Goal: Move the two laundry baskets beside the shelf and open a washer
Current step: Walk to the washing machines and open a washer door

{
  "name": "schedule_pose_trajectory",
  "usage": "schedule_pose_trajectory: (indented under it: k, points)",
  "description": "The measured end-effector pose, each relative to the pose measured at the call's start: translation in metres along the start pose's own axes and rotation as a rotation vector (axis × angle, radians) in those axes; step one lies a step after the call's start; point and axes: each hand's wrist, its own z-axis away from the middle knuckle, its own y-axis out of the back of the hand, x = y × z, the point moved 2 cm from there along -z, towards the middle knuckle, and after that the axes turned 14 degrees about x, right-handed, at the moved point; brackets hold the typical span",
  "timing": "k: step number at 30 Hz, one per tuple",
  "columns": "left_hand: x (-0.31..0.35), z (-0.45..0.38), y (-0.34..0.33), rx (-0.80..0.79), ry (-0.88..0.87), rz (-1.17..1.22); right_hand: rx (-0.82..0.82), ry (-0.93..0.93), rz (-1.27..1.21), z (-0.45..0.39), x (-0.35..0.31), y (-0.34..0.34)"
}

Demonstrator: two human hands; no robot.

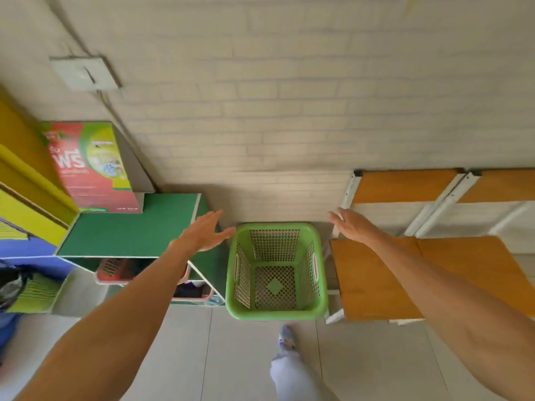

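A green plastic laundry basket [276,312] with mesh walls stands empty on the floor, against the brick wall, between a green cabinet [130,233] and an orange-boarded shelf [376,282]. My left hand [204,234] hovers open just left of the basket's far rim, over the cabinet's corner. Open as well, my right hand [351,225] floats to the right of the basket, above the shelf's edge. Neither hand touches the basket. A second basket, reddish [114,269], shows inside the cabinet's compartment. No washer is clearly in view.
A red and green detergent box [92,166] stands on the cabinet top. Yellow and blue furniture [26,215] fills the left edge. My foot and leg [288,360] are on the tiled floor just in front of the basket. A wall switch box [84,72] hangs upper left.
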Motion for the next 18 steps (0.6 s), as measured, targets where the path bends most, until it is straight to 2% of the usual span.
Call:
schedule_pose_trajectory:
  k: [5,10,15,18]
  points:
    - [0.053,0.045,0.022,0.036,-0.133,-0.052,0.130,-0.055,-0.009,0.087,0.043,0.048]
    - [0.129,0.090,0.003,-0.051,-0.282,-0.137,0.184,-0.203,-0.010,0.190,0.123,0.073]
    - [0.251,0.110,-0.016,-0.075,-0.478,-0.185,0.224,-0.433,-0.004,0.296,0.238,0.100]
    - [0.336,0.125,-0.031,-0.083,-0.608,-0.196,0.308,-0.580,-0.032,0.355,0.306,0.118]
